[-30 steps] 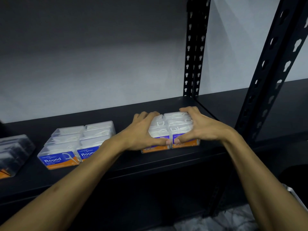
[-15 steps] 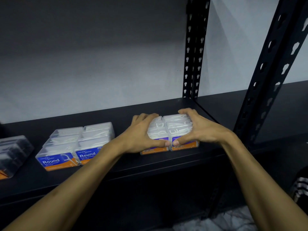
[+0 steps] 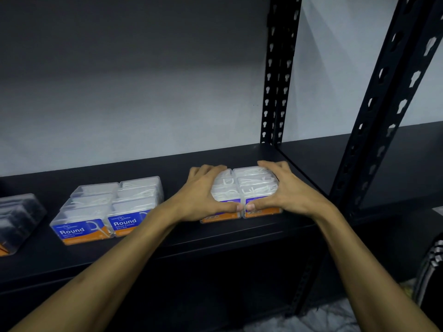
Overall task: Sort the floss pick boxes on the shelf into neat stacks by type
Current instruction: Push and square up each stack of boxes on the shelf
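Our left hand [image 3: 203, 195] and right hand [image 3: 285, 192] clamp the purple-labelled boxes [image 3: 249, 188] from either side, thumbs nearly touching in front. These clear boxes run front to back on the shelf [image 3: 215, 238], right of the blue-labelled boxes [image 3: 107, 207] (well apart).

Clear floss pick boxes [image 3: 242, 190], seemingly stacked
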Demonstrator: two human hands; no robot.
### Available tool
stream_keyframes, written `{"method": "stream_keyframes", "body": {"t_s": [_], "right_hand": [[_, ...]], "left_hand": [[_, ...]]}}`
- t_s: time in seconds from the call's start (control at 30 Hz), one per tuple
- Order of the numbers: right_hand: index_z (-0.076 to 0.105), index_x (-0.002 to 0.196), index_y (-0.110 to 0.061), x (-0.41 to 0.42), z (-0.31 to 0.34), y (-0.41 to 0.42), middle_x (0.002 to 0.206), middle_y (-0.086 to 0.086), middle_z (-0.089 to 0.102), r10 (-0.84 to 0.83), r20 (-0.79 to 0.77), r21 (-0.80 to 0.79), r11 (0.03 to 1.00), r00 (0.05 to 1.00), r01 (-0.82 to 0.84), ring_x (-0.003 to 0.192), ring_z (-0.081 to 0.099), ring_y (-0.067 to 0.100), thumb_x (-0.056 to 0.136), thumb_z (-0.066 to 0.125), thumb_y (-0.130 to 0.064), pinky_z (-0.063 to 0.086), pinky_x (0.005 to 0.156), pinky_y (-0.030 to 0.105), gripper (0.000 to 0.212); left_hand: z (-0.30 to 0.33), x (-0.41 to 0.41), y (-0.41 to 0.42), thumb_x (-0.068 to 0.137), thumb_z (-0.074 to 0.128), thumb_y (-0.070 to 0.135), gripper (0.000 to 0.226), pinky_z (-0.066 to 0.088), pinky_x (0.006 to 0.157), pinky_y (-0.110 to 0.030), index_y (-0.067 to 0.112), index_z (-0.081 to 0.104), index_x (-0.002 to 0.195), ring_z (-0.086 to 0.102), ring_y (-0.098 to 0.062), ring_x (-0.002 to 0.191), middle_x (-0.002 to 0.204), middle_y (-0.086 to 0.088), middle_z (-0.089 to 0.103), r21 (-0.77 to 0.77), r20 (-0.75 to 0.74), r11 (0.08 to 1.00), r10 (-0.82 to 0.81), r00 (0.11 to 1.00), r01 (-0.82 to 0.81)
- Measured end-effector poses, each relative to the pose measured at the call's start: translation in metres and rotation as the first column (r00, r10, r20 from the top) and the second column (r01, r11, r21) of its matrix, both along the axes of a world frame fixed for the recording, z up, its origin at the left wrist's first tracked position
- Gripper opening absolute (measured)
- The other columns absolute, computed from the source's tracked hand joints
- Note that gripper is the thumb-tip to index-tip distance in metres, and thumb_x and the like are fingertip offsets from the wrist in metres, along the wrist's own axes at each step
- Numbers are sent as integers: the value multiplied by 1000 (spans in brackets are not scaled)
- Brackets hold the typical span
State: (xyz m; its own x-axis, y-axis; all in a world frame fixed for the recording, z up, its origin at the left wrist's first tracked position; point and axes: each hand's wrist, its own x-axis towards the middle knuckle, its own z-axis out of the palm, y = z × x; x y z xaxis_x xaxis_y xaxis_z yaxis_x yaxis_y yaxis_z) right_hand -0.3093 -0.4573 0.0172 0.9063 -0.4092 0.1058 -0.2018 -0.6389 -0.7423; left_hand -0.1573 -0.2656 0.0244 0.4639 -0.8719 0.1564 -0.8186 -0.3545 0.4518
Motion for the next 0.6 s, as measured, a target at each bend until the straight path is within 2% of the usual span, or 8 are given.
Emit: {"method": "stream_keyframes", "body": {"t_s": [0.13, 0.4, 0.5, 0.6], "right_hand": [[25, 151, -28, -3, -4, 2, 144, -13, 33, -17, 34, 32, 999, 999, 16, 124, 46, 5, 50, 94, -50, 39, 106, 26, 124], [27, 153, -29, -11, -10, 3, 144, -17, 36, -25, 83, 84, 996, 996, 19, 125, 47, 3, 49, 94, -51, 38, 101, 20, 125], [26, 151, -31, -14, -14, 3, 143, -19, 41, -21, 94, 120, 993, 995, 10, 126, 49, 3, 46, 95, -53, 40, 104, 22, 127], [27, 150, -31, -16, -15, 3, 142, -18, 42, -21, 96, 112, 994, 995, 10, 123, 50, 3, 48, 94, -52, 41, 95, 16, 124]], "left_hand": [[-1, -3, 0, 67, 76, 68, 97, 31, 103, -29, 35, 32, 148, 27, -12, 126, 132, 13, 38, -30, 22, 1000, 9, 1000, -8], [-7, -8, 0, 56, 68, 83, 110, 36, 104, -33, 33, 34, 148, 32, -14, 124, 139, 7, 42, -44, 60, 997, 64, 996, -62], [-8, -11, 0, 55, 65, 83, 110, 36, 103, -33, 33, 33, 148, 32, -14, 124, 140, 6, 42, -41, 64, 997, 71, 995, -69], [-8, -13, 0, 60, 70, 80, 107, 36, 102, -32, 33, 33, 148, 32, -13, 123, 140, 7, 42, -44, 76, 997, 71, 995, -68]]}}
